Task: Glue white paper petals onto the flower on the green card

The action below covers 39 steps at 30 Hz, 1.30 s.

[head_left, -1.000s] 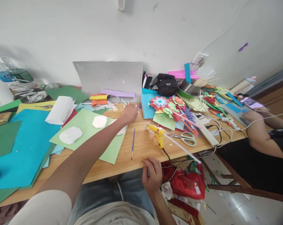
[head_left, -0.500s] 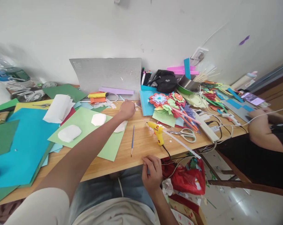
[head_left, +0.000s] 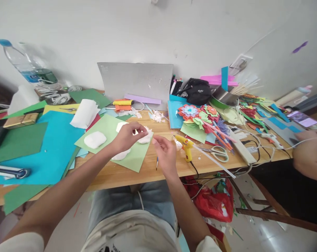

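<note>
My left hand (head_left: pixel 129 135) is over a light green sheet (head_left: pixel 133 159), its thumb and fingertips pinched together. Just beyond those tips lies a white piece (head_left: pixel 145 135) with a ragged top, at the sheet's right edge. My right hand (head_left: pixel 165 152) faces it with thumb and forefinger brought together; anything in either pinch is too small to make out. More white rounded pieces lie on the sheet, one (head_left: pixel 95 140) at the left and another (head_left: pixel 121 154) below my left wrist. A thin blue brush (head_left: pixel 157 163) is partly covered by my right hand. Pale scraps (head_left: pixel 158 116) are heaped behind.
To the right lie a yellow glue gun (head_left: pixel 186 147) with a long white stick, scissors (head_left: pixel 218 153), paper flowers (head_left: pixel 191 112) and a power strip (head_left: pixel 240 147) with cables. Coloured sheets (head_left: pixel 58 147) cover the left. Another person's hand (head_left: pixel 309 148) is at far right.
My left hand has come back from the rear of the table to the green sheet. My right hand has risen from the table's front edge to meet it. The view has shifted left.
</note>
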Tool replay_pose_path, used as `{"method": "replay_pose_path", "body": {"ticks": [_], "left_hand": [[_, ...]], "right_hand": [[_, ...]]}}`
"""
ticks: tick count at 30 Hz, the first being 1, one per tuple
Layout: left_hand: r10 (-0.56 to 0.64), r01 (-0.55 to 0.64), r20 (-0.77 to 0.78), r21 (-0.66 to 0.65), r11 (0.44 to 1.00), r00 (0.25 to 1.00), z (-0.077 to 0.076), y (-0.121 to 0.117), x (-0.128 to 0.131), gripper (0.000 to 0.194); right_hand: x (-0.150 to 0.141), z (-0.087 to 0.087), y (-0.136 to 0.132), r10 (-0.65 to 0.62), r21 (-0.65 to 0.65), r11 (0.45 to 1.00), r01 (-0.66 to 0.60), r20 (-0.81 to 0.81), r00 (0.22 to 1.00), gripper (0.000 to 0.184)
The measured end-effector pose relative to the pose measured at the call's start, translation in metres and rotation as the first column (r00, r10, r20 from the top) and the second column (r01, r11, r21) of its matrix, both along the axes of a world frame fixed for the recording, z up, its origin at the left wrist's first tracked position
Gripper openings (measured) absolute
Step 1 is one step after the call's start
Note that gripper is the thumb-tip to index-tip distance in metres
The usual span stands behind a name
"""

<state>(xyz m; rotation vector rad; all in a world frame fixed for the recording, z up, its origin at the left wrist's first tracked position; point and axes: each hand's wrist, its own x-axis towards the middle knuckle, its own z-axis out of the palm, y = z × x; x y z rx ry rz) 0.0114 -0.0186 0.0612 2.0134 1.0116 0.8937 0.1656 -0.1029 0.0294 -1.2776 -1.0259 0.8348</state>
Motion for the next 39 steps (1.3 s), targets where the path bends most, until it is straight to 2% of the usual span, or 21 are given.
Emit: {"method": "replay_pose_path", "body": {"ticks": [5,8,12,17,22,28,33,36,39], "left_hand": [[-0.031,0.031,-0.026,0.016,0.999,0.999,-0.019,-0.01,-0.013,0.021],[-0.035,0.035,-0.028,-0.007,0.999,0.999,-0.022,-0.011,-0.018,0.021],[-0.012,0.018,0.053,-0.123,0.992,0.999,-0.022,-0.012,-0.02,0.027],[-0.06,0.082,0.095,-0.244,0.966,0.994,-0.034,-0.015,-0.022,0.034],[-0.004,0.011,0.028,-0.247,0.969,1.0,-0.038,-0.016,-0.029,0.034],[-0.032,0.035,0.014,-0.21,0.977,0.999,-0.037,-0.018,-0.033,0.036],[-0.028,0.021,-0.032,-0.19,0.982,0.999,-0.04,-0.018,-0.032,0.028],[0.018,-0.027,-0.058,-0.163,0.986,0.998,-0.043,-0.014,-0.034,0.025],[0.107,-0.116,-0.113,-0.077,0.99,0.988,-0.047,-0.008,-0.037,0.022]], "right_hand": [[-0.02,-0.009,0.017,0.033,-0.087,0.995,-0.047,-0.159,0.987,0.031],[-0.024,-0.018,0.018,0.036,-0.068,0.996,-0.049,-0.177,0.984,0.026],[-0.025,-0.025,0.018,0.038,-0.05,0.998,-0.047,-0.172,0.984,0.023],[-0.026,-0.028,0.016,0.052,-0.027,0.998,-0.053,-0.054,0.997,0.021],[-0.031,-0.031,0.013,0.016,-0.004,1.0,-0.015,0.071,0.997,0.024],[-0.038,-0.031,0.009,0.029,0.022,0.999,-0.031,0.099,0.995,0.023],[-0.038,-0.027,0.006,0.0,0.06,0.998,-0.012,0.207,0.978,0.022],[-0.03,-0.026,-0.008,-0.035,0.08,0.997,0.011,0.305,0.952,0.021],[-0.008,-0.035,-0.037,-0.167,0.14,0.983,0.118,0.419,0.893,0.019]]}}
